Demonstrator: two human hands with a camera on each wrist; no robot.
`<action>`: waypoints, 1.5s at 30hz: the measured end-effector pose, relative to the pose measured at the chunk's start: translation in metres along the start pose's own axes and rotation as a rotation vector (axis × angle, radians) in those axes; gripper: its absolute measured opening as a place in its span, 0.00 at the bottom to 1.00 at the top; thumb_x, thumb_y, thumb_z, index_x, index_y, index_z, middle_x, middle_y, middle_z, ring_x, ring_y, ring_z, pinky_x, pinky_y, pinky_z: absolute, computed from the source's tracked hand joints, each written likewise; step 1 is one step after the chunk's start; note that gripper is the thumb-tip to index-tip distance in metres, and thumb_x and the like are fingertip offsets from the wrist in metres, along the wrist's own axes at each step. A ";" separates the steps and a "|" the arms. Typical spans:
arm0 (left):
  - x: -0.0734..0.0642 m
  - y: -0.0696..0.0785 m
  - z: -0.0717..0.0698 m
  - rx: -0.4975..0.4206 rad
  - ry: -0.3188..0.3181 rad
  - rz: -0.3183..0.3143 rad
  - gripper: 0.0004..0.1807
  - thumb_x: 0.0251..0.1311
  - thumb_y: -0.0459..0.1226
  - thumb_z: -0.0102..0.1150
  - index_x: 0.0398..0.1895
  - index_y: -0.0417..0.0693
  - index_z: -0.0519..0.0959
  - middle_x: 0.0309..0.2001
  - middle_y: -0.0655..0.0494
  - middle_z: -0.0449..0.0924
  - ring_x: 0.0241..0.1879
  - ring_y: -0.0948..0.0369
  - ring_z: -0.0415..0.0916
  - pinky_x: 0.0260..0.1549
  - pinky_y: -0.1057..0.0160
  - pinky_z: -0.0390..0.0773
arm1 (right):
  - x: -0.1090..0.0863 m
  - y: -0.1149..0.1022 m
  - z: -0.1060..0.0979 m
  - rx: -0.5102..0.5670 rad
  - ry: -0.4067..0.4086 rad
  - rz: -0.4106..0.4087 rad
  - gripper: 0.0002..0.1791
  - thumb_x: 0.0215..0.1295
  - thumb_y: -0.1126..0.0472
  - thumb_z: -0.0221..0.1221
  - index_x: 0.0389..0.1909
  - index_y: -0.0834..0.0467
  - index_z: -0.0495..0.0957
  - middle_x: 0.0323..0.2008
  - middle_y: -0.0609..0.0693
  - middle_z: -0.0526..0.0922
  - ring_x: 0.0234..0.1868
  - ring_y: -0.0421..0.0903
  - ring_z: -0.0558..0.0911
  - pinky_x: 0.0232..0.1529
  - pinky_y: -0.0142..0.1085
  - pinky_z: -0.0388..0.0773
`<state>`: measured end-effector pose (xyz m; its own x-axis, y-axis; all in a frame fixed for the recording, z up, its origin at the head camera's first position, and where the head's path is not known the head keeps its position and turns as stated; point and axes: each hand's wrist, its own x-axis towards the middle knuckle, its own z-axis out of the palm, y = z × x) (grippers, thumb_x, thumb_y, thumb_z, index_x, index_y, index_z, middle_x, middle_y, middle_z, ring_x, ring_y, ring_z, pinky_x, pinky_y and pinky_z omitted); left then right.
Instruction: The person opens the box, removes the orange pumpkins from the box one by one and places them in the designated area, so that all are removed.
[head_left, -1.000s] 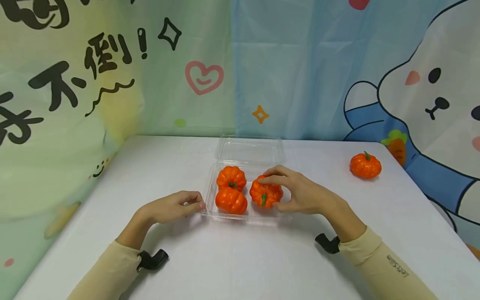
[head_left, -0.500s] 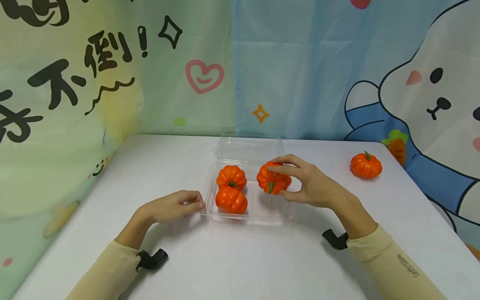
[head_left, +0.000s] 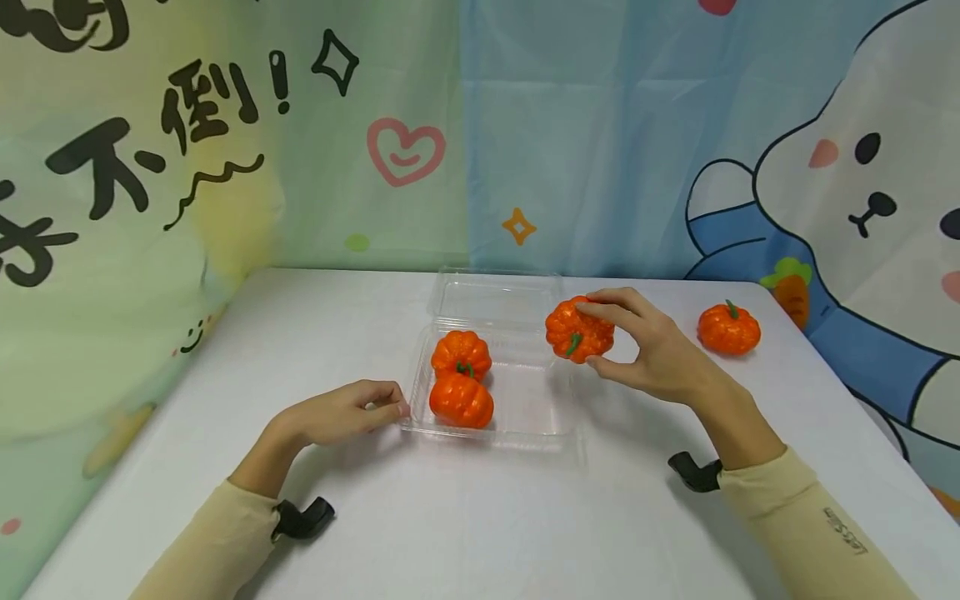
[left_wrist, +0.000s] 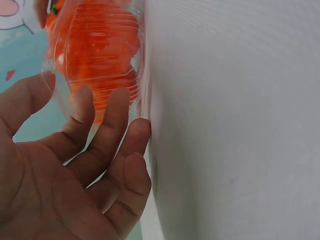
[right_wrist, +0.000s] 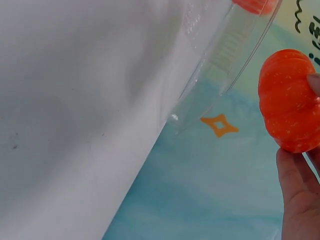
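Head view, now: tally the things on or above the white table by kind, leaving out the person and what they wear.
Open clear plastic rectangular container: 1
Glossy orange ribbed pumpkins: 4 (2 in the container, 1 in the right hand, 1 on the table)
Total: 5

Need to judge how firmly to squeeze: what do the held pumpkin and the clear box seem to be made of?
The held pumpkin looks like glossy orange plastic or painted foam: bright highlights sit on its smooth ribs, but its core can't be seen. The clear box looks like thin, shiny plastic: the white tabletop shows through, and its ridged walls catch light.
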<state>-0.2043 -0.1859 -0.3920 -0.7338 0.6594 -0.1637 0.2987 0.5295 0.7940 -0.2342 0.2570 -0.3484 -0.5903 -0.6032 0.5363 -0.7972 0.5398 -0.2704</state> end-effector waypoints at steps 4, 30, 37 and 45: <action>-0.001 0.000 0.000 -0.009 0.000 0.001 0.10 0.77 0.43 0.50 0.40 0.51 0.78 0.35 0.52 0.76 0.36 0.60 0.69 0.37 0.64 0.68 | -0.004 0.006 -0.001 -0.008 0.031 0.041 0.38 0.52 0.67 0.75 0.67 0.58 0.75 0.64 0.57 0.73 0.63 0.53 0.75 0.60 0.18 0.65; 0.000 0.001 0.000 -0.009 -0.002 -0.018 0.11 0.77 0.45 0.50 0.40 0.50 0.78 0.34 0.52 0.73 0.34 0.60 0.68 0.36 0.64 0.67 | -0.045 0.049 -0.015 -0.037 0.070 0.425 0.35 0.61 0.63 0.73 0.69 0.58 0.72 0.64 0.59 0.72 0.63 0.60 0.73 0.55 0.56 0.76; 0.000 0.000 0.001 -0.013 -0.008 -0.026 0.11 0.77 0.45 0.50 0.40 0.50 0.78 0.34 0.53 0.73 0.35 0.60 0.68 0.36 0.64 0.68 | -0.053 0.056 -0.016 -0.001 0.057 0.493 0.36 0.62 0.60 0.72 0.71 0.56 0.71 0.65 0.60 0.69 0.64 0.61 0.72 0.55 0.55 0.73; 0.000 0.000 0.000 -0.009 -0.008 -0.022 0.12 0.77 0.45 0.50 0.40 0.49 0.78 0.34 0.53 0.73 0.34 0.60 0.68 0.36 0.64 0.68 | -0.057 0.061 -0.019 0.001 0.047 0.519 0.36 0.63 0.59 0.72 0.70 0.59 0.71 0.64 0.62 0.69 0.63 0.62 0.72 0.55 0.57 0.73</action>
<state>-0.2040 -0.1856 -0.3918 -0.7352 0.6518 -0.1862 0.2769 0.5394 0.7952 -0.2462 0.3353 -0.3807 -0.9014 -0.2295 0.3671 -0.4016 0.7602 -0.5107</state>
